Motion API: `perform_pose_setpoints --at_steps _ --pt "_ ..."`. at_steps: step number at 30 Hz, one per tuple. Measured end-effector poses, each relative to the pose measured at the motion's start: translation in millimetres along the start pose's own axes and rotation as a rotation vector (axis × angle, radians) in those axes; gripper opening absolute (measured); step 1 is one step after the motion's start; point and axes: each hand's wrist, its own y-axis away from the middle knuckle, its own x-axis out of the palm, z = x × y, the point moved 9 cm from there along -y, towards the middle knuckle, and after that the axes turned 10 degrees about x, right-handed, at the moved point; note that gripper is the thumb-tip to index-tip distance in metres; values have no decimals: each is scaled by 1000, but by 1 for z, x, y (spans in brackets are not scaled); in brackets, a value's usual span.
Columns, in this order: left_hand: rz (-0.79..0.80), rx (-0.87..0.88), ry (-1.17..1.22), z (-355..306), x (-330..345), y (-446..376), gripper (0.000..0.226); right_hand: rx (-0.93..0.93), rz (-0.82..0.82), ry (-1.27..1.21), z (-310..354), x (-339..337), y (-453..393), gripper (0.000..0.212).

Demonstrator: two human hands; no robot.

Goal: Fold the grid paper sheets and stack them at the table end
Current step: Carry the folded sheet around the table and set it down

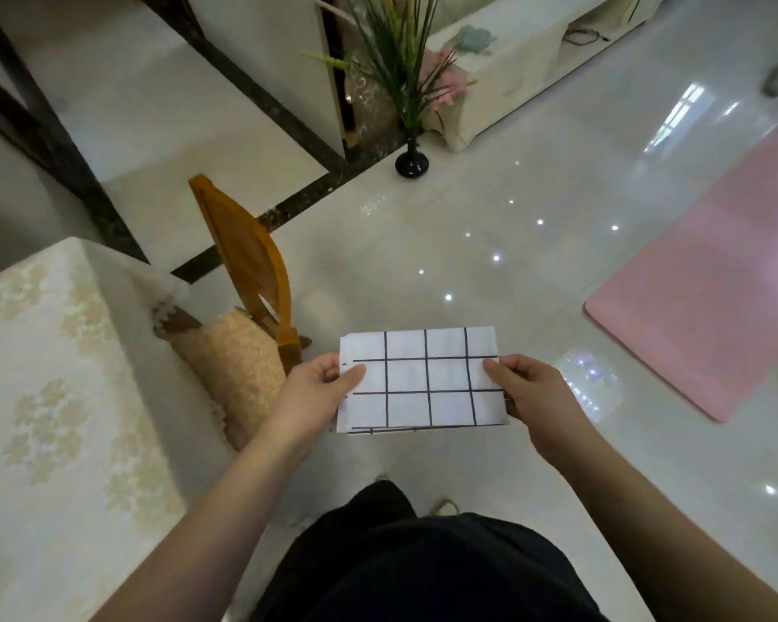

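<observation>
A small stack of white grid paper sheets [423,379] with black hand-drawn lines is held in the air in front of me, above the shiny floor. My left hand [311,397] pinches its left edge, thumb on top. My right hand [531,397] pinches the right edge the same way. Several sheet edges show at the left and bottom of the stack. The table [41,419], covered with a cream floral cloth, lies to my left.
A wooden chair [248,262] with a patterned cushion is tucked against the table's right side. A black vase [412,161] with green plants stands on the floor ahead. A pink mat [701,298] lies at right, a covered sofa [513,69] beyond.
</observation>
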Motion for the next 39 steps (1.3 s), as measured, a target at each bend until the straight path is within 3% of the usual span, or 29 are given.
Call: perform_pose_setpoints --at_steps 20,27,39 --pt "-211 45 217 -77 -63 -215 12 -44 141 210 195 113 -190 16" --pt "-312 27 183 -100 -67 -283 14 -36 233 275 253 141 -277 14" --pt "-468 -77 258 -126 -78 -348 18 -31 426 440 336 204 -370 13"
